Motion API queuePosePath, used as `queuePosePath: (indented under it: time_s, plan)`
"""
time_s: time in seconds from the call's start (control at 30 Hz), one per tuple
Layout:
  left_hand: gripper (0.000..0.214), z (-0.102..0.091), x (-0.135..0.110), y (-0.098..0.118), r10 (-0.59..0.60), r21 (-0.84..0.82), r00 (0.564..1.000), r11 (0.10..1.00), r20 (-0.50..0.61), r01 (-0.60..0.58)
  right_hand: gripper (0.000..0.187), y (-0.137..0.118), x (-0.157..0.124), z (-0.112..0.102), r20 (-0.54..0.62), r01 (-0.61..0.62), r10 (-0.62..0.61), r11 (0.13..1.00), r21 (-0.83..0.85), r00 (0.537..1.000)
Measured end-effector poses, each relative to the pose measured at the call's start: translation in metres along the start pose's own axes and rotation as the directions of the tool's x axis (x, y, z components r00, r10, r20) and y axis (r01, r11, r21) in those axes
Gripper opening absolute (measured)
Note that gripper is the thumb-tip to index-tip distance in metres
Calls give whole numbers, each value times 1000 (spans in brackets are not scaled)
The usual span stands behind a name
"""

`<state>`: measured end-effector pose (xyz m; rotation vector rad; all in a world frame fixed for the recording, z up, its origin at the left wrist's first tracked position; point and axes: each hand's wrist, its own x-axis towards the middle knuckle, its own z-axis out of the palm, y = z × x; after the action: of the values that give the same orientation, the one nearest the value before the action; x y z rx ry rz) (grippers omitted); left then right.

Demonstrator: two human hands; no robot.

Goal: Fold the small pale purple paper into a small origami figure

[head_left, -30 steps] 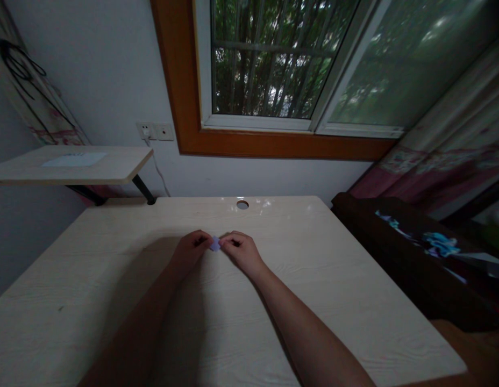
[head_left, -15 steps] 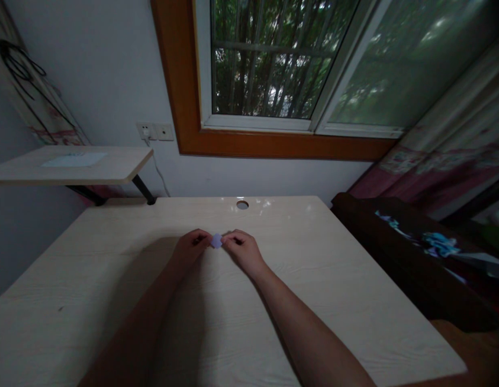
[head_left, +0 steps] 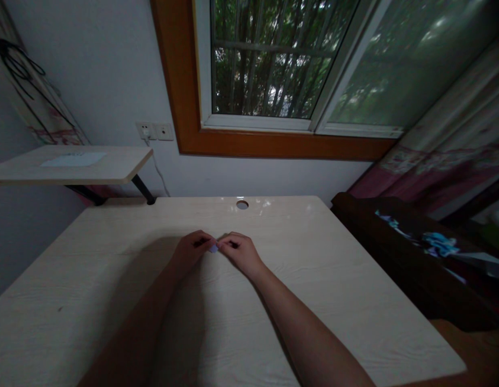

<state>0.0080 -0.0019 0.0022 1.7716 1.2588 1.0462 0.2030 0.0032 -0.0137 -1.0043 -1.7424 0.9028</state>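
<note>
My left hand and my right hand meet over the middle of a pale wooden desk. Both pinch a tiny pale purple piece of paper between their fingertips, low above the desktop. Only a sliver of the paper shows between the fingers. Both forearms reach in from the bottom edge.
A round cable hole sits at the desk's far edge. A raised side shelf with a white sheet stands at the left. A window is ahead, wall sockets are beside it, and dark furniture with a curtain is on the right.
The hands have closed tighter round the purple paper and dropped slightly, so less of it shows now. The arms have hardly shifted.
</note>
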Motion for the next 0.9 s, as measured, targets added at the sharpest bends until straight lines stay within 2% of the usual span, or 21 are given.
queuePosePath:
  time_s: [0.43,0.9]
  plan:
    - [24,-1,1,0,-2,41,1000,999,14,1,12,0,1,1,6,18,-18,1000,-7,1000]
    - [21,0,0,-4,4,-10,1000,1000,10,-4,12,2,0,1,11,17,-17,1000,-21,1000]
